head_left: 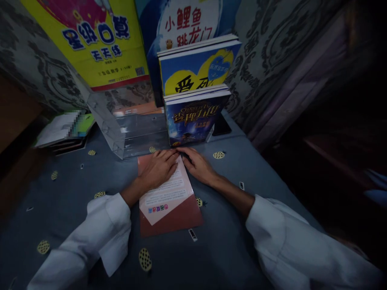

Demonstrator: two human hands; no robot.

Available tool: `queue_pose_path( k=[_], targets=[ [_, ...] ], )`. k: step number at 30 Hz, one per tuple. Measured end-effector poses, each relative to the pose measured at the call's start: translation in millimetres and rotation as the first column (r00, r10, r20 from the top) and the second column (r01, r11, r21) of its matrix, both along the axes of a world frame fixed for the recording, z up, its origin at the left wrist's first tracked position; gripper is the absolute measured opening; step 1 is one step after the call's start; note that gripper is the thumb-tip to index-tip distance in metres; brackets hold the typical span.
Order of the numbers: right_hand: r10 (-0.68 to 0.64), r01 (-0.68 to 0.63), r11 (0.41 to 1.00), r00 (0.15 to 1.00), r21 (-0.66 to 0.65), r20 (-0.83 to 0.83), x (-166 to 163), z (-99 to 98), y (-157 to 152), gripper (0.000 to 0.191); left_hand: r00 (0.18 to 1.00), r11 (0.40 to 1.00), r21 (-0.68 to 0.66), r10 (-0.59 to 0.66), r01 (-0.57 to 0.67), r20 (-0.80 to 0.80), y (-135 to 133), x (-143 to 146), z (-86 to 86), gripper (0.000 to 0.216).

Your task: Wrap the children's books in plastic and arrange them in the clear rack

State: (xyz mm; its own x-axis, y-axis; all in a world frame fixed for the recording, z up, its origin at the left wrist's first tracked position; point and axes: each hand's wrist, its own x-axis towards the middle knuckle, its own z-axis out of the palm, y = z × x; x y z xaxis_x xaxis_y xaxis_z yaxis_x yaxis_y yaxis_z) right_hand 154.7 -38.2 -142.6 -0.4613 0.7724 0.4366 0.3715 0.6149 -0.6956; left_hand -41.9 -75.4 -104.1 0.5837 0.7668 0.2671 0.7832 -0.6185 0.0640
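A thin reddish-brown book (pixel 172 222) with a pale printed text panel lies on the cloth in front of me, its lettering upside down. My left hand (pixel 159 168) rests flat on its upper part, fingers stretched towards the far right corner. At that same corner, my right hand (pixel 197 164) touches the book's edge, with its index finger extended and thumb a little apart. Just beyond my fingertips stands a dark blue book (pixel 193 121) in a clear plastic book rack (pixel 113 135).
Behind it in the rack are a blue-and-yellow book (pixel 198 66), a blue book (pixel 189 20) and a tall yellow workbook (pixel 99 60). A stack of books (pixel 57 131) lies at left. A dark flat object (pixel 222 125) is right of the rack. Patterned cloth (pixel 254 52) hangs behind.
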Motion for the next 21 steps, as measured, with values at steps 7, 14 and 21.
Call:
queue_pose_path(
  k=[7,14,21],
  targets=[
    [0.013,-0.013,1.0,1.0,-0.019,0.005,0.3,2.9,0.1,0.046,1.0,1.0,-0.014,-0.014,0.014,0.026,8.6,-3.4,-0.4,0.036],
    [0.021,-0.02,0.999,1.0,-0.031,0.02,0.7,3.3,2.3,0.048,1.0,1.0,-0.008,0.001,-0.001,0.01,6.7,-3.0,-3.4,0.038],
    [0.055,-0.055,0.998,0.996,0.001,0.068,0.7,5.7,2.8,0.047,0.998,0.999,-0.012,0.049,-0.049,-0.027,1.6,2.4,-2.6,0.039]
  ],
)
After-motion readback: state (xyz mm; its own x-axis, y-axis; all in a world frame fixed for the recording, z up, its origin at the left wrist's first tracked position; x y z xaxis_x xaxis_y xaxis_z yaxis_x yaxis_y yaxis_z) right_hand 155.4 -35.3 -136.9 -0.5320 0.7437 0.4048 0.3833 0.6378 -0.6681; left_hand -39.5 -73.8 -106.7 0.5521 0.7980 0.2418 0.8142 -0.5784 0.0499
